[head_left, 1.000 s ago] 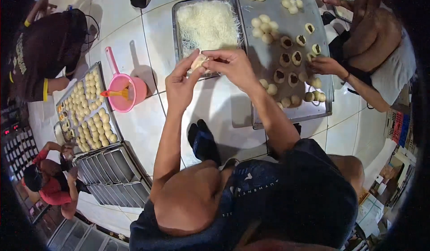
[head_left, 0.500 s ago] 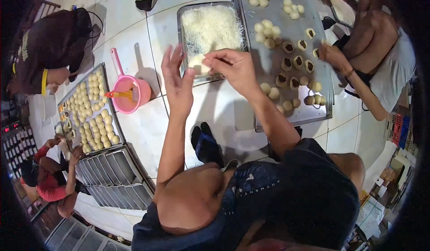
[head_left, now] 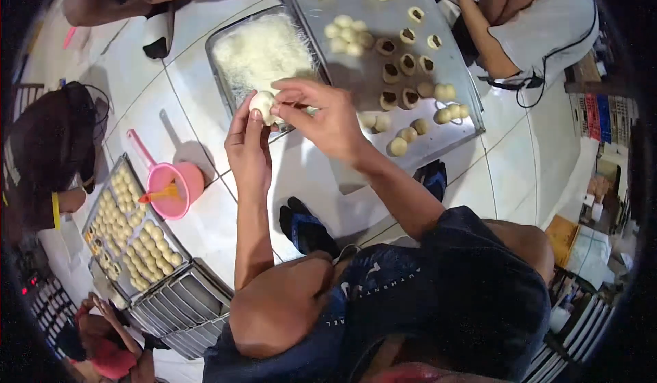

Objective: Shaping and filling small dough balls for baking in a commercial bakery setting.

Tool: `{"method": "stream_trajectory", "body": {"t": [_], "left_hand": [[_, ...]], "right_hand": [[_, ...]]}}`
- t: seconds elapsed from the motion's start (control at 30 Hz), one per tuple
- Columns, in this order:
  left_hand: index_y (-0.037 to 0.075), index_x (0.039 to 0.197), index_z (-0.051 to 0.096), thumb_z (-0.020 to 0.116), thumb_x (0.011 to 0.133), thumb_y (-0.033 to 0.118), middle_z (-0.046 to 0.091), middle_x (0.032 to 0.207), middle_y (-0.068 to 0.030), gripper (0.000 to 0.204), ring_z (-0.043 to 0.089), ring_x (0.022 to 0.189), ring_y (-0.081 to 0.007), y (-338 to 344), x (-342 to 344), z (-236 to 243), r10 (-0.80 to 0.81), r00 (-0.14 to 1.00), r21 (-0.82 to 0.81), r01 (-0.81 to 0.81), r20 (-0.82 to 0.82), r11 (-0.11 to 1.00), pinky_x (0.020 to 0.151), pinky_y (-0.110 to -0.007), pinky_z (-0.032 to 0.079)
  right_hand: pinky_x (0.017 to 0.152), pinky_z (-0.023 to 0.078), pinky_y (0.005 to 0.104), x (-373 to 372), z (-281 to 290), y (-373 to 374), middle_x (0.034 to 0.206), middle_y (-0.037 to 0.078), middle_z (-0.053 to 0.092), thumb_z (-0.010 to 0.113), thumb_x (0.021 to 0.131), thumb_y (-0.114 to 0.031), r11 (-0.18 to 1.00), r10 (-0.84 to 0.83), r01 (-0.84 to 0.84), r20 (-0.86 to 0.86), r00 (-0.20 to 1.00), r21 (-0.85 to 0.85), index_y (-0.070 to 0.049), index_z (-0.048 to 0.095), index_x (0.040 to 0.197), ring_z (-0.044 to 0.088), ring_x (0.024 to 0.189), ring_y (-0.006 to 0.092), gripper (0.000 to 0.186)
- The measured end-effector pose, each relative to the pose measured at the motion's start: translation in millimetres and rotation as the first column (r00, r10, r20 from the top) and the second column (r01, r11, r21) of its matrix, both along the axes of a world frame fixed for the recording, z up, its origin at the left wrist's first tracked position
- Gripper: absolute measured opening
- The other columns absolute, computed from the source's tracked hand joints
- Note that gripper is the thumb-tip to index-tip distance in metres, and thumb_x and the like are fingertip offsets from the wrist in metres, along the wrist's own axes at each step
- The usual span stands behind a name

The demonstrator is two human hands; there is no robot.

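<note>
The curled left hand (head_left: 248, 152) is holding a dough ball (head_left: 262, 103); right hand (head_left: 327, 116), fingers half bent, is touching its right, grip unclear.

Left grip (head_left: 250, 147) raised and curled; right grip (head_left: 318, 116) angled inward, seemingly pinching, both forearms (head_left: 254, 236) stretched forward.

Printed in pale capitals on dark clothing (head_left: 445, 308), lower middle of the frame: a slanting line of lettering (head_left: 400, 280) beside a pale emblem (head_left: 373, 268), plus a shorter run of small letters (head_left: 335, 322), lower and farther left, on the same dark cloth. At the far left edge, small red lights (head_left: 29, 287), too blurred to make out as figures or signs.
</note>
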State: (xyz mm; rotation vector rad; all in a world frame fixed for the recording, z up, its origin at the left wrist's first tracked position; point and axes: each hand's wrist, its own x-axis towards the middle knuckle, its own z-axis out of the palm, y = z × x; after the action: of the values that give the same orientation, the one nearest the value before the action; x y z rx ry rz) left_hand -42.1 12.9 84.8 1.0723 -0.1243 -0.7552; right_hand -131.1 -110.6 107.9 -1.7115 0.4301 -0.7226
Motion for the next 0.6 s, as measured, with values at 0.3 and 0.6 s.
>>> {"method": "stream_trajectory", "body": {"t": [0.3,0.6], "left_hand": [[0.0,0.127,0.055,0.056,0.094,0.006,0.059,0.117,-0.012,0.033,0.058,0.093,-0.0152,0.5,-7.2,-3.2,-0.117,0.94,0.128,0.079,0.321,0.989,0.082,-0.024,0.048],[-0.002,0.121,0.057,0.055,0.096,0.01,0.063,0.108,-0.012,0.028,0.061,0.092,-0.0157,6.8,-8.2,-2.4,0.011,1.0,-0.021,-0.011,-0.009,1.0,0.081,-0.023,0.05]], "right_hand": [[0.056,0.043,0.0201,-20.8,2.6,0.2,0.081,0.007,0.068,0.07,0.081,-0.003,0.97,-0.027,0.07,-0.18,0.983,0.235,0.001,0.071,0.104,0.055,0.063,0.0101,0.023],[0.06,0.043,0.0195,-14.4,-3.2,8.4,0.09,0.007,0.068,0.071,0.08,0.0,0.993,0.084,-0.08,0.055,0.995,-0.085,0.002,0.072,0.104,0.058,0.07,0.011,0.023]]}}
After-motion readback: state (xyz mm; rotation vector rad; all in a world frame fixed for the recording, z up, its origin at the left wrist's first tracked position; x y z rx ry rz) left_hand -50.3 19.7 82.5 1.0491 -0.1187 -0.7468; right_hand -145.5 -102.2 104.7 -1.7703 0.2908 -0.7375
